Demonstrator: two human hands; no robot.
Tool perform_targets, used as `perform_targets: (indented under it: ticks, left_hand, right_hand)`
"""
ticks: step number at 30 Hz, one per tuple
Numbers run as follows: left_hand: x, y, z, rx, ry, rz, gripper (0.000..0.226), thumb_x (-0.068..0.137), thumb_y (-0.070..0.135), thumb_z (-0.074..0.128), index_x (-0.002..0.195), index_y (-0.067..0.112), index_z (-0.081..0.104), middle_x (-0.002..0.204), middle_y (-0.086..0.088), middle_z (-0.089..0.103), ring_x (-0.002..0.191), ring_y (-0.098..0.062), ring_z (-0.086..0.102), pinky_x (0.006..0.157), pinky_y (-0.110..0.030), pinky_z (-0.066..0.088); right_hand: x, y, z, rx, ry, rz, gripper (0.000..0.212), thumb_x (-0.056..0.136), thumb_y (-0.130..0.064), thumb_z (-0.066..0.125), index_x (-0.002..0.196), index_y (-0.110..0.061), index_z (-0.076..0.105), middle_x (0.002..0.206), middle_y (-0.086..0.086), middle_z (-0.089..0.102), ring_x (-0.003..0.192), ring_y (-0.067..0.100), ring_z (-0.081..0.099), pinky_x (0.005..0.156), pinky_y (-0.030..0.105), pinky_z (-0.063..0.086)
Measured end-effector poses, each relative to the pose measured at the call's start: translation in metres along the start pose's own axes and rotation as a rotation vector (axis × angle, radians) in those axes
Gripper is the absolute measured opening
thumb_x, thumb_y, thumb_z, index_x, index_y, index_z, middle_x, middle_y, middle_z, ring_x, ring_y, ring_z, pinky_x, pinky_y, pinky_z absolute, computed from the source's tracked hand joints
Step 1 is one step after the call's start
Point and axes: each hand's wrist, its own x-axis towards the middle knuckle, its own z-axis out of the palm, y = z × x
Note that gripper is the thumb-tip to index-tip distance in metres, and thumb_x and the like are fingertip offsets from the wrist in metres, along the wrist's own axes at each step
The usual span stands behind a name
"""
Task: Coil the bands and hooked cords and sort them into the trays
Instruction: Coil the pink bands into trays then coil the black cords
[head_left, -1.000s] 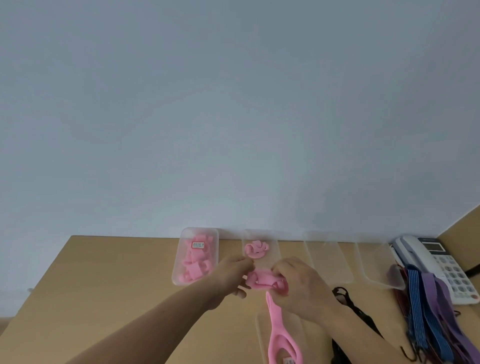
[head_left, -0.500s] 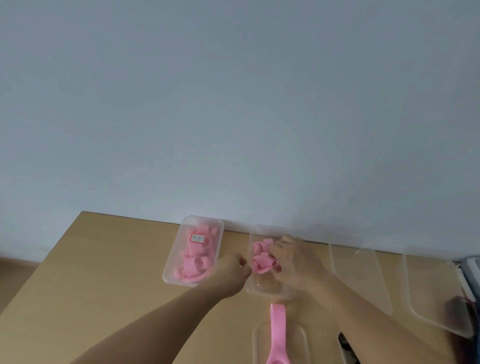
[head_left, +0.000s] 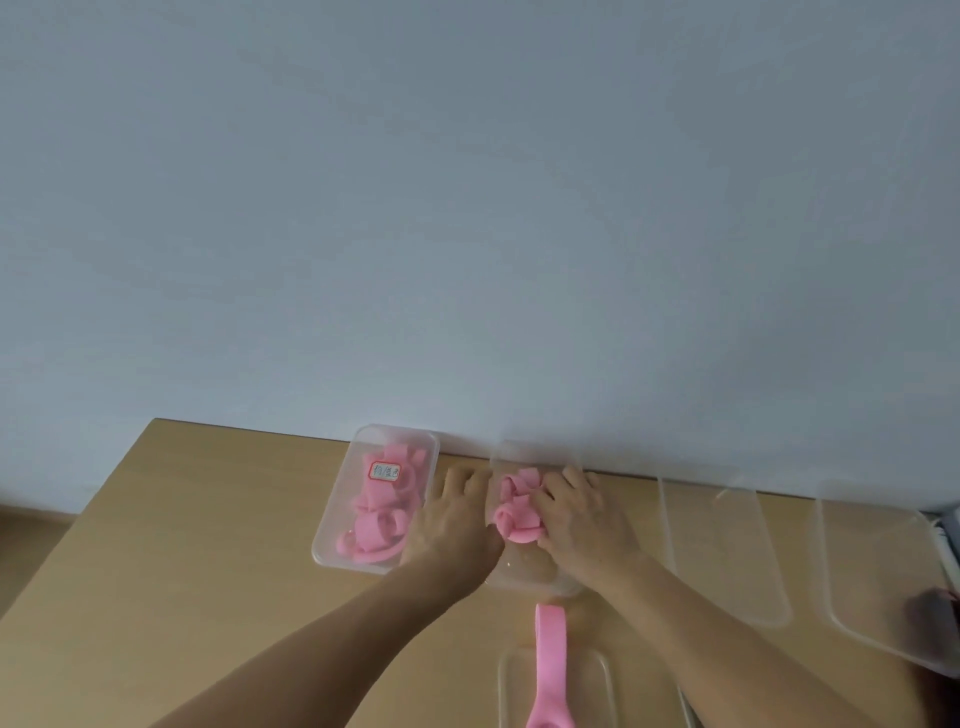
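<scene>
A pale blue-grey wall (head_left: 467, 208) fills most of the view, and the far edge of a light wooden table (head_left: 182, 571) meets it. Five trays of clear plastic stand on the table, four in a row along the far edge and one at the near edge. The leftmost tray (head_left: 328, 530) holds a heap of pink bands (head_left: 376, 519) with a white label (head_left: 385, 471) on top — too tangled to count. The second tray (head_left: 524, 571) holds coiled pink bands (head_left: 517, 512), seemingly two, pressed together. The third tray (head_left: 722, 561) and the fourth tray (head_left: 878, 582), toward the right edge, show nothing inside. One loose pink band (head_left: 550, 654) lies lengthwise across the near tray (head_left: 587, 691), its far end out on the table.

Both bare forearms reach in from the near edge. The left hand (head_left: 452, 525) lies palm down between the leftmost and second trays, its fingers straight and relaxed along the second tray's left wall, gripping nothing. The right hand (head_left: 582, 519) is inside the second tray, its fingers curled against the right side of the coiled pink bands — holding them. A dark object (head_left: 932, 618) at the right edge is too blurred to name.
</scene>
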Motion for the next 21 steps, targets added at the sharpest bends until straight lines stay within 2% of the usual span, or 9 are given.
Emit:
perform_targets:
  ticks: [2, 5, 7, 9, 12, 15, 19, 21]
  left_hand:
    - [0.004, 0.003, 0.004, 0.161, 0.094, 0.264, 0.031, 0.084, 0.026, 0.063, 0.113, 0.020, 0.068, 0.124, -0.001, 0.061, 0.119, -0.028, 0.054, 0.093, -0.036, 0.046]
    - [0.009, 0.000, 0.010, 0.329, -0.022, 0.465, 0.022, 0.086, 0.025, 0.057, 0.098, 0.021, 0.075, 0.118, 0.001, 0.066, 0.123, -0.029, 0.053, 0.100, -0.041, 0.044]
    - [0.011, -0.002, 0.010, 0.391, -0.080, 0.494, 0.018, 0.084, 0.026, 0.061, 0.093, 0.021, 0.076, 0.108, 0.003, 0.069, 0.118, -0.027, 0.058, 0.097, -0.040, 0.048]
    - [0.011, -0.001, 0.010, 0.429, -0.084, 0.507, 0.015, 0.081, 0.026, 0.063, 0.088, 0.021, 0.076, 0.103, 0.003, 0.070, 0.113, -0.027, 0.060, 0.094, -0.041, 0.050]
    - [0.008, 0.001, 0.010, 0.429, -0.056, 0.525, 0.019, 0.082, 0.023, 0.059, 0.089, 0.019, 0.076, 0.109, -0.001, 0.069, 0.117, -0.029, 0.057, 0.097, -0.043, 0.048]
    - [0.004, 0.002, 0.007, 0.453, -0.029, 0.542, 0.017, 0.078, 0.024, 0.062, 0.086, 0.019, 0.077, 0.114, -0.001, 0.067, 0.116, -0.029, 0.059, 0.094, -0.042, 0.050]
    - [0.003, 0.002, 0.013, 0.452, -0.101, 0.484, 0.035, 0.092, 0.024, 0.043, 0.112, 0.015, 0.069, 0.127, -0.002, 0.059, 0.124, -0.029, 0.047, 0.106, -0.043, 0.036]
    - [0.005, 0.003, 0.013, 0.437, -0.115, 0.454, 0.038, 0.093, 0.023, 0.038, 0.118, 0.015, 0.066, 0.130, -0.003, 0.056, 0.126, -0.029, 0.043, 0.109, -0.043, 0.030]
  right_hand:
    - [-0.004, 0.001, 0.003, 0.041, -0.060, 0.041, 0.036, 0.059, -0.034, 0.087, 0.087, -0.019, 0.071, 0.086, 0.000, 0.069, 0.079, 0.024, 0.065, 0.069, 0.034, 0.055]
    - [-0.006, 0.001, 0.006, 0.137, -0.133, 0.085, 0.035, 0.079, -0.034, 0.070, 0.111, -0.019, 0.066, 0.114, -0.001, 0.065, 0.108, 0.025, 0.059, 0.091, 0.037, 0.045]
    - [-0.009, -0.003, 0.007, 0.133, -0.127, 0.085, 0.038, 0.083, -0.037, 0.063, 0.118, -0.021, 0.062, 0.121, -0.003, 0.062, 0.114, 0.024, 0.055, 0.094, 0.036, 0.039]
    - [-0.014, -0.006, 0.005, 0.121, -0.114, 0.100, 0.040, 0.081, -0.037, 0.064, 0.116, -0.021, 0.064, 0.117, -0.002, 0.065, 0.108, 0.024, 0.058, 0.088, 0.037, 0.042]
    - [-0.023, -0.008, 0.002, 0.095, -0.042, 0.143, 0.036, 0.073, -0.034, 0.070, 0.106, -0.019, 0.069, 0.105, -0.001, 0.069, 0.093, 0.024, 0.063, 0.077, 0.037, 0.049]
    - [-0.028, -0.009, 0.004, 0.073, -0.011, 0.161, 0.031, 0.073, -0.032, 0.067, 0.102, -0.020, 0.067, 0.104, -0.001, 0.066, 0.094, 0.025, 0.061, 0.076, 0.039, 0.049]
    - [-0.030, -0.010, 0.004, 0.068, -0.026, 0.164, 0.030, 0.076, -0.034, 0.063, 0.103, -0.021, 0.065, 0.106, -0.003, 0.064, 0.099, 0.025, 0.058, 0.079, 0.039, 0.046]
    - [-0.031, -0.009, 0.003, 0.082, -0.013, 0.169, 0.029, 0.074, -0.034, 0.064, 0.100, -0.022, 0.066, 0.104, -0.005, 0.064, 0.098, 0.024, 0.059, 0.080, 0.039, 0.046]
